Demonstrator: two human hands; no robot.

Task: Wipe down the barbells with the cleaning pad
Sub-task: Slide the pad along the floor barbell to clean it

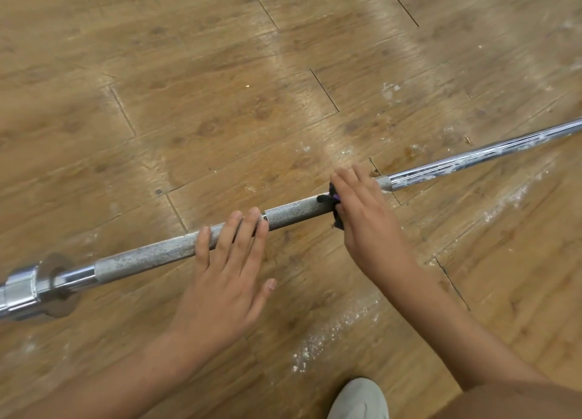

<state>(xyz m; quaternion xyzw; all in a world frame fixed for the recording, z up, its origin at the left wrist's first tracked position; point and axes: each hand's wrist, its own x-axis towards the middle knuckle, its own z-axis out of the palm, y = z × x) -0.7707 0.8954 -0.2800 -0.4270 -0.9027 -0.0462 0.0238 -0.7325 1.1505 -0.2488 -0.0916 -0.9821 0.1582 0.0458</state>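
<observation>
The barbell (296,210) lies on the wood floor (220,72) and runs off the left and right edges. The left hand (226,270) rests flat on it, fingers straight. Just right, the right hand (365,217) presses the dark cleaning pad (333,196) onto it with flat fingers. Far floor is bare.

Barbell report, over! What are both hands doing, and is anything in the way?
Left hand flat on barbell, fingers straight. Right hand presses cleaning pad onto bar. White residue on the smooth shaft beyond.
</observation>
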